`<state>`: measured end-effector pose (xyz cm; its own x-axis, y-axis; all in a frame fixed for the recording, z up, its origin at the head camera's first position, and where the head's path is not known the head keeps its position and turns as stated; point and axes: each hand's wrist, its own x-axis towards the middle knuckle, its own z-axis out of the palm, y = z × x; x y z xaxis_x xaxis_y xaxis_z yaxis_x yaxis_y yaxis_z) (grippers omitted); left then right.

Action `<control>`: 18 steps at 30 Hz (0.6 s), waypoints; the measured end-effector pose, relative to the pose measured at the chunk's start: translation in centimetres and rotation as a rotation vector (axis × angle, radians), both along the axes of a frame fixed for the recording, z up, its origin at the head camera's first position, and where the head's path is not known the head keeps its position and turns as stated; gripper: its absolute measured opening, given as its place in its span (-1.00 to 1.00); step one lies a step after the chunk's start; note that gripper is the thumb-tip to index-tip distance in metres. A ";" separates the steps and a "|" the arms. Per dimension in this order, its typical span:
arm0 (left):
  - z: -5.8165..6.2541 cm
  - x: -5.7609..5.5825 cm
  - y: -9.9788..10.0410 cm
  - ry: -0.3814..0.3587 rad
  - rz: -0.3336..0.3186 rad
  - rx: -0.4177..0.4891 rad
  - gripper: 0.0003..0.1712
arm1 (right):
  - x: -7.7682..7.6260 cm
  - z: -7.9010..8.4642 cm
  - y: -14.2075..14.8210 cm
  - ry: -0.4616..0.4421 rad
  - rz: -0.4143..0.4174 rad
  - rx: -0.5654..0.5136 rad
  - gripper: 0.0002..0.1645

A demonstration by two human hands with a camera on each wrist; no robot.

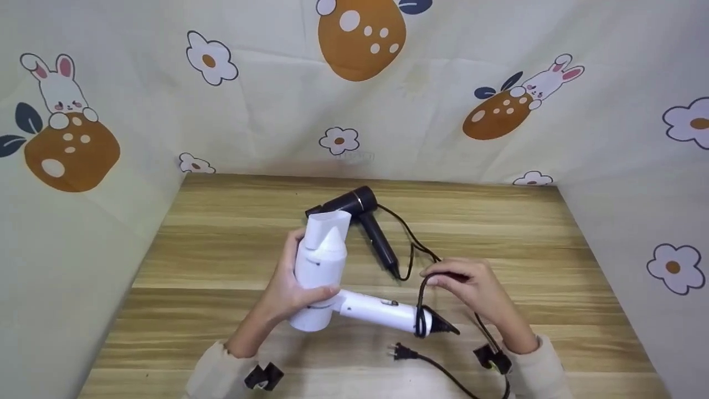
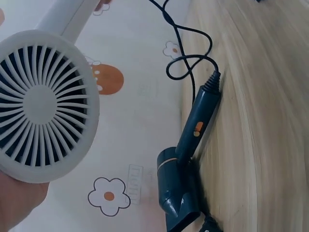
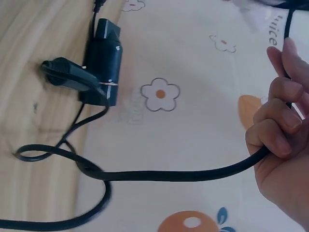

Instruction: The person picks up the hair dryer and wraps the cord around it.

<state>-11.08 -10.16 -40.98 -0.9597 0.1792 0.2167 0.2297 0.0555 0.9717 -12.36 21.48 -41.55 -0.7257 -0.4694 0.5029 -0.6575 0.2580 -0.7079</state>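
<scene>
Winding cord round the white dryer's handle, by the look of it: L hand steadies, R hand feeds.
Your L hand (image 1: 283, 293) is curled round the barrel of the white dryer (image 1: 322, 269), held up above the table (image 1: 221, 255), nozzle pointing away; your R hand (image 1: 477, 282) has thumb + fingers closed on its black cord (image 1: 422, 289), w/ some turns round the handle (image 1: 376, 312) near its end. For a neat wrap: hold the barrel firm, light tension on the cord, lay turns side by side, don't bend the cord sharply at the handle end. Watch the loose plug (image 1: 405, 352) nr the front, & the black dryer (image 1: 344, 203) behind: its cord (image 1: 408, 230) runs close to your R fingers, so don't snag it.
</scene>
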 end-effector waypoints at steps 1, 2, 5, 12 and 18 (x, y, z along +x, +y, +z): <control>0.1 0.1 0.0 0.000 -0.004 0.019 -0.01 | 0.0 -0.2 -0.1 -0.025 0.007 -0.011 -0.76; 0.2 0.3 -0.1 0.000 -0.005 0.037 -0.01 | 0.0 -0.4 -0.2 -0.030 0.013 -0.020 -0.75; 0.5 0.4 -0.1 0.004 0.002 0.096 -0.05 | 0.2 -0.6 -0.6 -0.080 0.025 -0.017 -0.75; 1.1 0.3 0.3 0.007 0.127 0.223 -0.05 | 0.4 -1.2 -1.7 -0.076 -0.105 0.032 -0.70; 1.0 0.0 0.7 0.022 0.245 0.240 -0.10 | 1.1 -1.6 -2.3 -0.077 -0.260 0.153 -0.80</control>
